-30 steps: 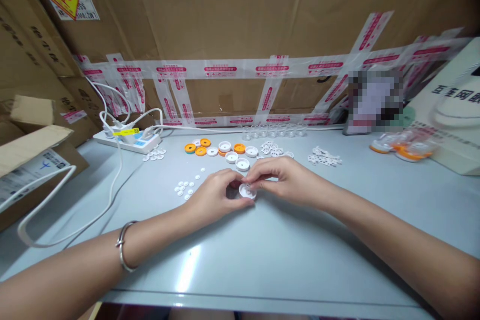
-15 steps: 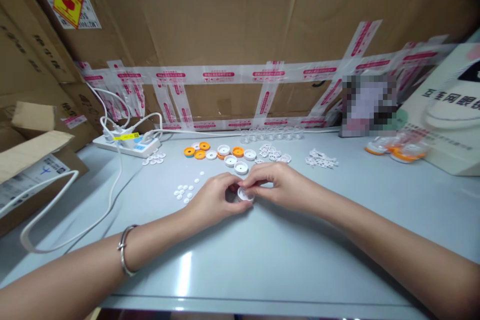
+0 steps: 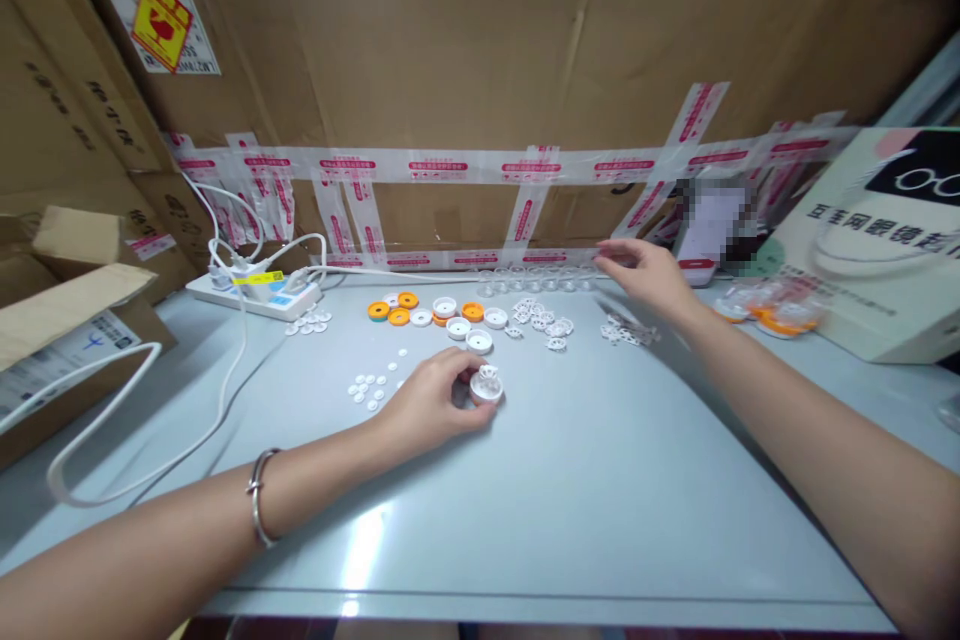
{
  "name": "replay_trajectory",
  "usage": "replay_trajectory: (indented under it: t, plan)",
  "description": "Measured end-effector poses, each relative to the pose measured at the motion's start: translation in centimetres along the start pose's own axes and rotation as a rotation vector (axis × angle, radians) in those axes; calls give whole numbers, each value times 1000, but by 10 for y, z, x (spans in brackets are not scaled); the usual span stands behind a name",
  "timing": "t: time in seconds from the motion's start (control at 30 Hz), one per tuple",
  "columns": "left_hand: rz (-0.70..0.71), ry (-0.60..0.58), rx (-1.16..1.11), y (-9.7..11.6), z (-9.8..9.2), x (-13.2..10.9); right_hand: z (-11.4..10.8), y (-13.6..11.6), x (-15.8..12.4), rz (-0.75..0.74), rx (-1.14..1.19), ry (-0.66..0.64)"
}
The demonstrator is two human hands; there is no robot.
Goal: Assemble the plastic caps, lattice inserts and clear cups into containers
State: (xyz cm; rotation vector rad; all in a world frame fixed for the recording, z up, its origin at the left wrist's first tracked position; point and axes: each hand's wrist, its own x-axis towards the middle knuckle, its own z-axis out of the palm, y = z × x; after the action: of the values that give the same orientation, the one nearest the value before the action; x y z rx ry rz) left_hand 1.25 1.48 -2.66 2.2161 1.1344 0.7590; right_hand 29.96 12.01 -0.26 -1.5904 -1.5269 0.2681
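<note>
My left hand (image 3: 431,398) grips a white round cup (image 3: 486,390) from its left side, with a small white part standing in the cup. At the back, my right hand (image 3: 637,270) reaches to the right end of a row of clear round pieces (image 3: 536,280); whether its fingertips touch or hold one is too small to tell. Orange rings (image 3: 472,312) and white rings (image 3: 478,341) lie behind my left hand. White openwork parts (image 3: 556,327) are to their right, and a pile of small white pieces (image 3: 628,330) lies below my right hand.
Small white discs (image 3: 360,385) lie left of my left hand. A power strip (image 3: 255,295) with looping white cables stands at the back left, beside an open carton (image 3: 82,320). A phone (image 3: 709,225), clear-and-orange pieces (image 3: 787,322) and a printed box (image 3: 870,260) are at the right.
My right hand has left the cup and moved back and right to the clear pieces. My left hand still holds the cup, whose inner white part now shows. The view has shifted slightly.
</note>
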Motion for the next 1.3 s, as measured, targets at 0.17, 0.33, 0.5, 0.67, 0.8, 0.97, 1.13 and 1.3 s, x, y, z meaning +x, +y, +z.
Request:
replay_trajectory:
  t: [0.17, 0.33, 0.5, 0.67, 0.8, 0.97, 1.13, 1.3]
  plan:
    - [-1, -6, -8, -2, -1, 0, 13, 40, 30, 11, -45, -73]
    - [-25, -31, -19, 0, -3, -1, 25, 40, 40, 42, -40, -110]
    - [-27, -39, -29, 1, -4, 0, 16, 26, 39, 62, -39, 11]
    - [-37, -42, -48, 0, -3, -1, -1, -37, -3, -63, 321, -173]
    - [-76, -26, -102, -3, 0, -3, 1, -87, -63, -154, 559, -591]
    - [-81, -18, -178, -8, 1, -2, 15, -98, -99, -228, 562, -763]
    - [-69, -33, -185, -8, 1, -2, 20, -96, -101, -265, 455, -795]
    - [-67, -29, -167, -7, 1, -3, 24, -95, -103, -286, 363, -824]
